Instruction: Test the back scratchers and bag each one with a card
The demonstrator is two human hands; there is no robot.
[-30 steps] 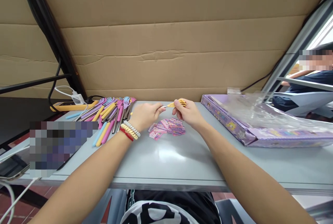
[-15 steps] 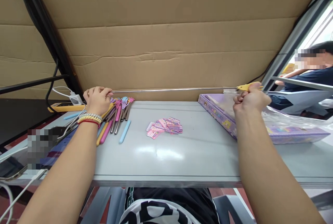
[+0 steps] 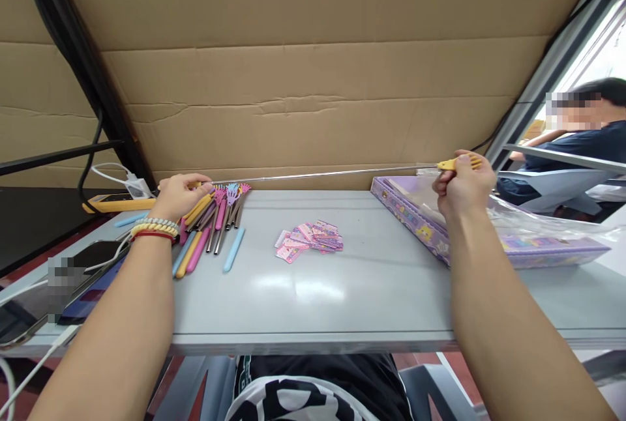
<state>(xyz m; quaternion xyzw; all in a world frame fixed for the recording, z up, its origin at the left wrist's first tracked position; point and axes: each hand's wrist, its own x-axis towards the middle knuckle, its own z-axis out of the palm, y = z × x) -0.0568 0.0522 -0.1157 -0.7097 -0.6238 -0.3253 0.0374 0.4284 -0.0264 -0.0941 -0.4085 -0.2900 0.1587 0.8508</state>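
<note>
Stretched level across the back of the table is an extended telescopic back scratcher with a thin metal rod. Its left end is pinched in my left hand, above the heap of other back scratchers. My right hand is closed around its yellow hand-shaped head, prongs showing past the fingers. Below my left hand lie several collapsed back scratchers with pink, yellow, blue and purple handles. One light blue handle lies a little apart. A spread pile of small pink cards sits mid-table.
A purple printed box with clear plastic film stands at the right, beneath my right forearm. Phones and white cables are at the left. Cardboard walls the back, between metal posts. Another person sits beyond the right post.
The back scratcher stays extended between both hands. My right hand has turned slightly, so the yellow prongs now show. My left fingers have shifted from a curled grip to a flatter pinch.
</note>
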